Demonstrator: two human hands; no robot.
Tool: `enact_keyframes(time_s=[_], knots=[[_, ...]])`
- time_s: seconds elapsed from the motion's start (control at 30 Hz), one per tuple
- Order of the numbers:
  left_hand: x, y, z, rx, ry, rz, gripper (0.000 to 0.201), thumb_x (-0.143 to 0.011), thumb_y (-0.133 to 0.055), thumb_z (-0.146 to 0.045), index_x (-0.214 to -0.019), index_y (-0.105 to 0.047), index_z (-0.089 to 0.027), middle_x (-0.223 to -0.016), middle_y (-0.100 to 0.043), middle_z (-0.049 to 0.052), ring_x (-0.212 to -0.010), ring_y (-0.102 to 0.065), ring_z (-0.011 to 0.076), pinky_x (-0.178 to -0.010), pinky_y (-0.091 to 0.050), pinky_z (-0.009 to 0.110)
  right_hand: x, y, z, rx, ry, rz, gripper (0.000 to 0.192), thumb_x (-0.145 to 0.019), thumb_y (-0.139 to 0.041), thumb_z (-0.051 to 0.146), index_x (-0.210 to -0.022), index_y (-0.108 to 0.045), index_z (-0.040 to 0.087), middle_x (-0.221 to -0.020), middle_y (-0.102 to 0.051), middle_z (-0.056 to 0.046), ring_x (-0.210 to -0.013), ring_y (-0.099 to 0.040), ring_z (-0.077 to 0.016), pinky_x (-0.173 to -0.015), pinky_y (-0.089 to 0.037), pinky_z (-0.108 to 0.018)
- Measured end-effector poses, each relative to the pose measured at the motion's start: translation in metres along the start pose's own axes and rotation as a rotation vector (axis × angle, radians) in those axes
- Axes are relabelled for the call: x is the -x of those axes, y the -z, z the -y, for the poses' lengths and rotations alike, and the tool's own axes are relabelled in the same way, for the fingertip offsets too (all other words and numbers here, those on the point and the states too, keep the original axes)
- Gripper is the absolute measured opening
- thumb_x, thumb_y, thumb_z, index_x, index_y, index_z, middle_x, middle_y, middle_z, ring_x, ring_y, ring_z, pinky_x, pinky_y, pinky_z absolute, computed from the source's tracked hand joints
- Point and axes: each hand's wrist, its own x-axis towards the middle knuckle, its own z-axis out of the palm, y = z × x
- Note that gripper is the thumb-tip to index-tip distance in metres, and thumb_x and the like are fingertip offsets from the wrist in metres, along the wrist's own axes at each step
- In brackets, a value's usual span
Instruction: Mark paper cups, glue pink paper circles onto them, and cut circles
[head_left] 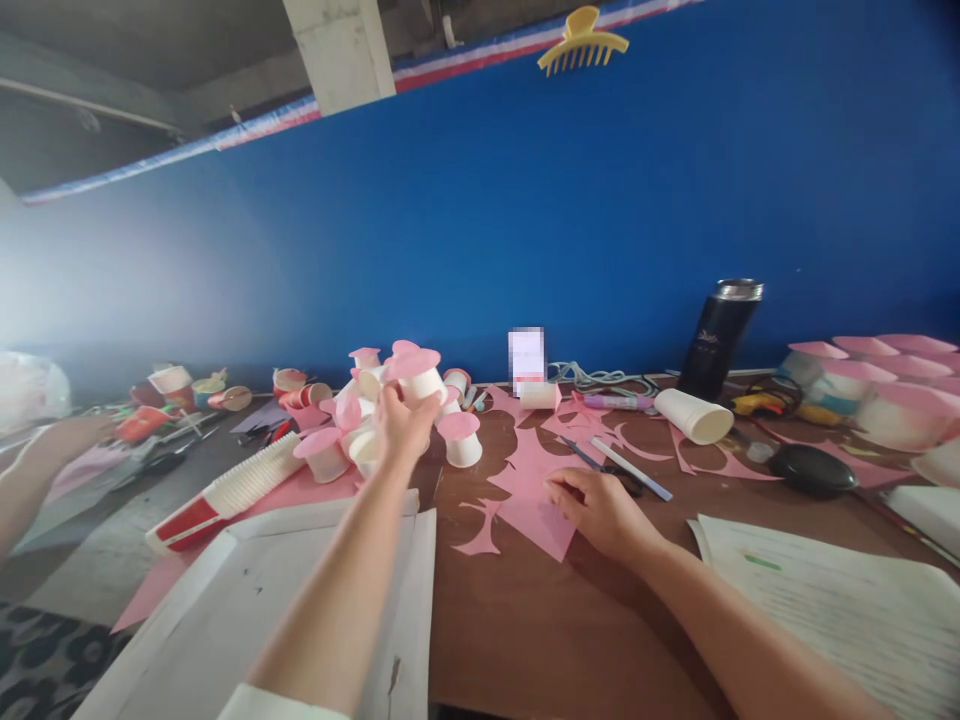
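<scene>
My left hand (403,422) is raised over the table and grips a small white paper cup with a pink paper lid (417,375), held at a pile of similar pink-topped cups (360,420). One more pink-topped cup (460,438) stands just right of that hand. My right hand (598,510) rests on the brown table with its fingers curled on a cut-up sheet of pink paper (532,480). Scissors (600,465) and a pen (628,468) lie just beyond the right hand.
A long stack of white cups (240,485) lies on its side at left. White sheets (247,590) lie near me, printed papers (847,590) at right. A black flask (718,340), a tipped cup (694,415), a black mouse (811,470) and more pink-lidded cups (885,385) stand at right. Another person's arm (45,465) reaches in at far left.
</scene>
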Motion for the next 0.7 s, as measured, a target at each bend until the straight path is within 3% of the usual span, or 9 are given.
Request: enact_keyframes(time_s=[0.1, 0.27, 0.47, 0.7], knots=[[-0.027, 0.015, 0.02, -0.185, 0.026, -0.024, 0.047, -0.065, -0.068, -0.047, -0.1, -0.055, -0.019, -0.108, -0.061, 0.011, -0.101, -0.059, 0.0307, -0.08, -0.048, 0.041, 0.0, 0.002, 0.001, 0.023, 0.012, 0.016, 0.024, -0.086, -0.049, 0.031, -0.084, -0.07, 0.022, -0.082, -0.071, -0.005, -0.072, -0.062, -0.0202, -0.067, -0.045, -0.03], [-0.041, 0.023, 0.05, -0.294, 0.041, 0.007, 0.058, -0.063, -0.068, -0.057, -0.104, -0.055, -0.019, -0.116, -0.061, 0.015, -0.104, -0.059, 0.0335, -0.083, -0.047, 0.044, 0.002, 0.003, 0.003, 0.054, 0.029, 0.032, 0.025, -0.087, -0.048, 0.032, -0.083, -0.07, 0.022, -0.081, -0.071, -0.004, -0.071, -0.061, -0.0194, -0.065, -0.044, -0.028], [-0.042, 0.02, 0.056, -0.438, 0.016, 0.058, 0.058, -0.061, -0.068, -0.06, -0.101, -0.059, -0.02, -0.115, -0.063, 0.017, -0.115, -0.05, 0.0424, -0.091, -0.039, 0.055, 0.001, 0.004, 0.003, 0.07, 0.019, 0.044, 0.026, -0.089, -0.046, 0.033, -0.082, -0.069, 0.022, -0.081, -0.071, -0.003, -0.071, -0.062, -0.0191, -0.066, -0.044, -0.028], [-0.04, 0.018, 0.058, -0.586, -0.062, 0.058, 0.058, -0.064, -0.063, -0.063, -0.1, -0.065, -0.019, -0.117, -0.062, 0.019, -0.113, -0.049, 0.0441, -0.088, -0.039, 0.056, 0.001, 0.005, 0.002, 0.077, 0.031, 0.041, 0.026, -0.089, -0.046, 0.031, -0.083, -0.07, 0.022, -0.085, -0.072, -0.004, -0.076, -0.063, -0.0201, -0.068, -0.044, -0.028]])
